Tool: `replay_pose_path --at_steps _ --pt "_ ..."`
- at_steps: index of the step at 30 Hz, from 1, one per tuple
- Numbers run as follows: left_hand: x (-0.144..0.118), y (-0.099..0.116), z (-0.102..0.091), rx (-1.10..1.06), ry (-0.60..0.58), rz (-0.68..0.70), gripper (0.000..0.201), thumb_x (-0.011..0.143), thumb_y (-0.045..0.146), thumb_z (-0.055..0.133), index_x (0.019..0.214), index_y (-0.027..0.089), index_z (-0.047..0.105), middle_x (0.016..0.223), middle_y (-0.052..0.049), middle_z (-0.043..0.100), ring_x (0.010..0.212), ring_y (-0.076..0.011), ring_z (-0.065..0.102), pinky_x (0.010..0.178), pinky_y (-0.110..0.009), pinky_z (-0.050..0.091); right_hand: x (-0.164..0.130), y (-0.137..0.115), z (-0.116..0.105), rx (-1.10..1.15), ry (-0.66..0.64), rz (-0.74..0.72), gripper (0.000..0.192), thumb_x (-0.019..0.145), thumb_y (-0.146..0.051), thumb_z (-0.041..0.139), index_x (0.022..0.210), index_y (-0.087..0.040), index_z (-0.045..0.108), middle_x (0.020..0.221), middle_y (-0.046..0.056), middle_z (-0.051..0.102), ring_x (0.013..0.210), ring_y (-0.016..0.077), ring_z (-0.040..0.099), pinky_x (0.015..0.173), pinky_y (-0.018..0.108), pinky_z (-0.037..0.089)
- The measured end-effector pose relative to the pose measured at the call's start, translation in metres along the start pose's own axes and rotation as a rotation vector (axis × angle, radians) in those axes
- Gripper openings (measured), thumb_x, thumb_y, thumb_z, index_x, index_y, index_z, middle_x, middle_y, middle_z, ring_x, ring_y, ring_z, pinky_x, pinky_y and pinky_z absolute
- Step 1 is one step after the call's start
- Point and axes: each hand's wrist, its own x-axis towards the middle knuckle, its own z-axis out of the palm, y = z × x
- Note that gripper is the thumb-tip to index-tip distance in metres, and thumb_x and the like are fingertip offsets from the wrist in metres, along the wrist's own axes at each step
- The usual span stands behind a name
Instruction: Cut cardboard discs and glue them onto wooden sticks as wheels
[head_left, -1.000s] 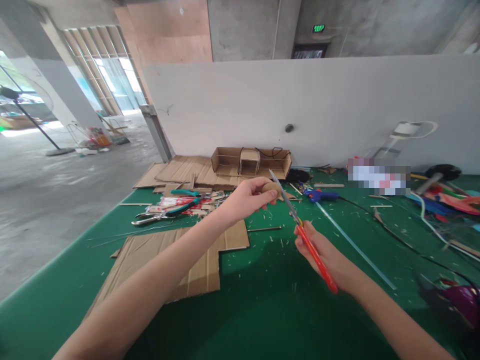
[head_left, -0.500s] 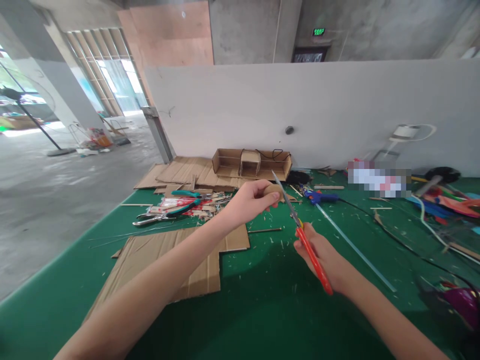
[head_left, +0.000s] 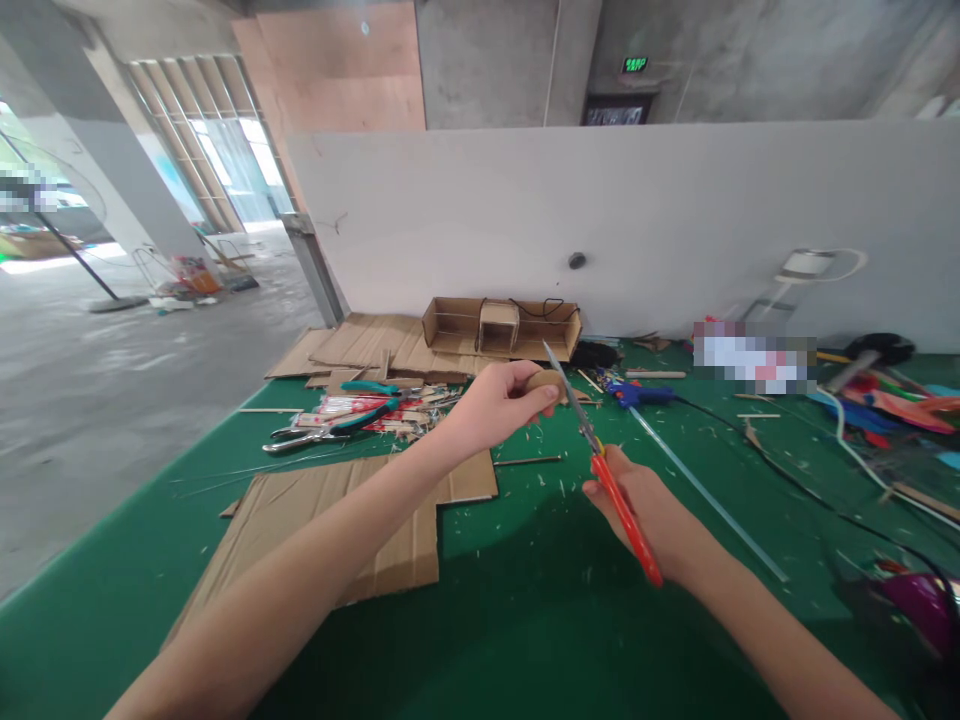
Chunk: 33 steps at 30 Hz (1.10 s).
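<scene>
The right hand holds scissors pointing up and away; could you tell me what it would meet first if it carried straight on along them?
Probably the small cardboard piece pinched in the left hand, right beside the blades of the scissors; depth is uncertain.

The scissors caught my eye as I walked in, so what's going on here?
A person holds red-handled scissors in the right hand and a small round cardboard piece in the left hand, blades at its edge, above a green table. Cardboard sheets, pliers and a blue glue gun lie around.

pliers (head_left: 330,425) left of cardboard piece (head_left: 545,381), glue gun (head_left: 637,394) right
</scene>
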Motion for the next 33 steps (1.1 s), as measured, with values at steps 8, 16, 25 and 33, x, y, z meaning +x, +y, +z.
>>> replay_pose_path --at_steps 8,16,25,33 --pt "0.0 0.0 -0.005 0.079 -0.027 0.019 0.018 0.082 0.026 0.048 0.073 0.013 0.057 0.069 -0.002 0.06 0.061 -0.0085 0.053 0.058 -0.022 0.043 0.002 0.003 0.003 -0.132 0.034 -0.005 0.025 0.088 -0.042 0.037 0.074 -0.025 0.026 0.057 -0.003 0.05 0.046 0.0139 0.047 0.047 0.027 0.032" --pt "0.0 0.0 -0.013 0.15 -0.067 0.009 0.021 0.081 0.028 0.049 0.064 0.015 0.052 0.063 0.0 0.056 0.058 -0.0085 0.051 0.053 -0.023 0.038 0.003 0.008 0.003 -0.208 0.085 -0.041 0.026 0.087 -0.044 0.04 0.073 -0.024 0.031 0.055 -0.001 0.052 0.048 0.0163 0.051 0.047 0.026 0.03" --pt "0.0 -0.001 -0.016 0.136 -0.087 -0.035 0.026 0.079 0.029 0.052 0.058 0.016 0.043 0.058 0.001 0.05 0.056 -0.008 0.049 0.051 -0.022 0.037 0.003 0.01 0.0 -0.183 0.154 -0.05 0.031 0.085 -0.05 0.042 0.069 -0.025 0.032 0.053 -0.002 0.05 0.046 0.0161 0.049 0.045 0.026 0.031" --pt "0.004 -0.009 -0.013 -0.126 0.024 -0.16 0.016 0.08 0.028 0.055 0.09 0.016 0.051 0.083 -0.006 0.065 0.071 -0.0117 0.06 0.062 -0.025 0.047 0.006 0.026 0.003 0.043 0.097 0.033 0.029 0.088 -0.051 0.033 0.076 -0.024 0.037 0.058 -0.002 0.05 0.046 0.0134 0.047 0.044 0.026 0.035"
